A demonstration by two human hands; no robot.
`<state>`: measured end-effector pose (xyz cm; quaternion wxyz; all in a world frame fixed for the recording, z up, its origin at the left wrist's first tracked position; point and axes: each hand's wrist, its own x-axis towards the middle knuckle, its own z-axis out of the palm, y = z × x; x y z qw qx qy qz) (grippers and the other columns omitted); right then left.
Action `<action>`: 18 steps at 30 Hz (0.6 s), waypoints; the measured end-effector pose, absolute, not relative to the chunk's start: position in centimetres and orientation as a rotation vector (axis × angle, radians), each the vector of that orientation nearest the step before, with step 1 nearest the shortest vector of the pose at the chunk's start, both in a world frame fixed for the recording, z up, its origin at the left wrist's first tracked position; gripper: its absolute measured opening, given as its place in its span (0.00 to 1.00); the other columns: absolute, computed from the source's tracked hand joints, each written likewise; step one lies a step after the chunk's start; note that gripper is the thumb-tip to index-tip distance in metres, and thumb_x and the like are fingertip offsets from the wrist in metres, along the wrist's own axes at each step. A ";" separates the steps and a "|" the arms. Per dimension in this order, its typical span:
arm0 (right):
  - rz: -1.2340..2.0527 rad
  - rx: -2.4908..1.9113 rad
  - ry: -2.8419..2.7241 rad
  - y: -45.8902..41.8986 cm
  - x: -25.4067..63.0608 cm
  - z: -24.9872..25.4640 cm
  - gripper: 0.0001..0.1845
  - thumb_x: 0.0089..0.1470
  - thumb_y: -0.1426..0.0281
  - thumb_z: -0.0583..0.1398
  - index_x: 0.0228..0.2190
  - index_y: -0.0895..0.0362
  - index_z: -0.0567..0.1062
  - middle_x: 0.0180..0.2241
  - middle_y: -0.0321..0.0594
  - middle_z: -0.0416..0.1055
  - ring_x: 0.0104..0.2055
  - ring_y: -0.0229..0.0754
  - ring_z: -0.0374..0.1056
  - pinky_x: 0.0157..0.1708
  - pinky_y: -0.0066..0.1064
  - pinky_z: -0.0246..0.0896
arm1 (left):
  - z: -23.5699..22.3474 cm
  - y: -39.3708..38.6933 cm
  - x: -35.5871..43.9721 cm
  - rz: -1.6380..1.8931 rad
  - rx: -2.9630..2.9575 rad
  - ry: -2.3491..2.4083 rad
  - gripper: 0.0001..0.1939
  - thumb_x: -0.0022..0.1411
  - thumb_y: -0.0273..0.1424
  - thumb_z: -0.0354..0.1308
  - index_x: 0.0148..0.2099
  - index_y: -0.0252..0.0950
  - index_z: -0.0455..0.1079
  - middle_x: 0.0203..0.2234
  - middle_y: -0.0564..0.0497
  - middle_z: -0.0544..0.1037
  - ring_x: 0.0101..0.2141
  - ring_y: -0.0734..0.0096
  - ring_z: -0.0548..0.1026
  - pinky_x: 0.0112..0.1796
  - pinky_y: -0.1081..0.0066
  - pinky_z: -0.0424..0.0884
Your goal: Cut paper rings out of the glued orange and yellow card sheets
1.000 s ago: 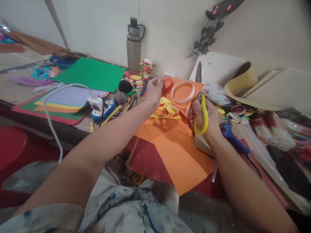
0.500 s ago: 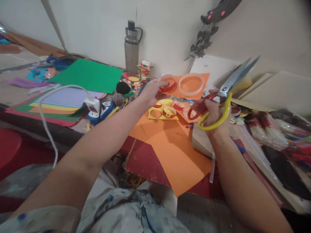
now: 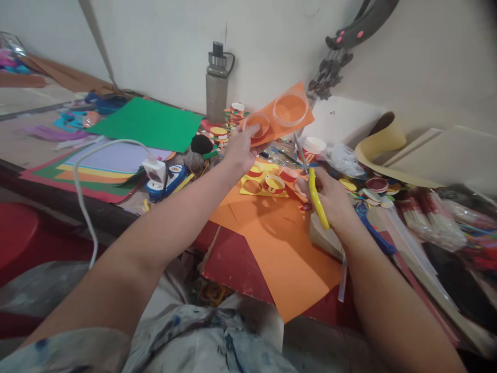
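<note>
My left hand (image 3: pixel 241 150) pinches the near end of an orange paper piece (image 3: pixel 269 118), raised and tilted above the table. Two pale rings (image 3: pixel 290 123) stand on that paper, one close to my fingers and one at its far end. My right hand (image 3: pixel 330 194) is wrapped round the yellow-handled scissors (image 3: pixel 319 203). Their blades point up and away, with the tips close to the paper's lower right edge; whether they touch it I cannot tell. Below, a yellow paper piece (image 3: pixel 248 187) with rings on it lies over a large orange sheet (image 3: pixel 291 259).
A grey bottle (image 3: pixel 216 93) stands by the wall. On the left are a green sheet (image 3: pixel 147 124), stacked coloured paper and a blue power strip (image 3: pixel 166 184) with a white cable. To the right lie blue-handled scissors (image 3: pixel 375 230), a paper cup (image 3: pixel 311 149) and bagged sticks (image 3: pixel 430 217).
The orange paper has tilted, its far end rising and swinging left. My right hand has moved left and turned the scissors, bringing the blades toward the paper's edge.
</note>
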<state>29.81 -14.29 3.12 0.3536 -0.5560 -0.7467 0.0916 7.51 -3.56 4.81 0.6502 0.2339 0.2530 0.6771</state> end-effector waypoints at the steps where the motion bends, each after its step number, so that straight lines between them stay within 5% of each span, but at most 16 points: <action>1: 0.285 -1.445 -1.925 -14.4 29.7 3.2 0.36 0.64 0.29 0.60 0.34 0.50 0.72 0.29 0.37 0.69 0.32 0.47 0.65 0.33 0.41 0.64 | 4.8 -3.8 7.7 1.528 0.552 0.580 0.23 0.64 0.27 0.70 0.60 0.45 0.78 0.45 0.49 0.91 0.54 0.55 0.89 0.56 0.59 0.87; 10: 0.479 -1.359 -1.824 -14.8 28.9 3.3 0.40 0.57 0.25 0.64 0.33 0.50 0.75 0.30 0.40 0.73 0.30 0.46 0.65 0.27 0.36 0.61 | 4.8 -6.2 9.1 1.441 0.746 0.665 0.23 0.62 0.28 0.71 0.59 0.46 0.77 0.47 0.50 0.89 0.54 0.56 0.88 0.57 0.53 0.88; 18: 0.516 -1.332 -1.831 -15.1 29.0 3.4 0.37 0.62 0.29 0.65 0.31 0.50 0.74 0.25 0.36 0.69 0.26 0.41 0.61 0.24 0.31 0.55 | 5.1 -6.9 9.6 1.411 0.775 0.724 0.13 0.63 0.26 0.67 0.49 0.42 0.76 0.46 0.49 0.88 0.58 0.55 0.86 0.57 0.54 0.86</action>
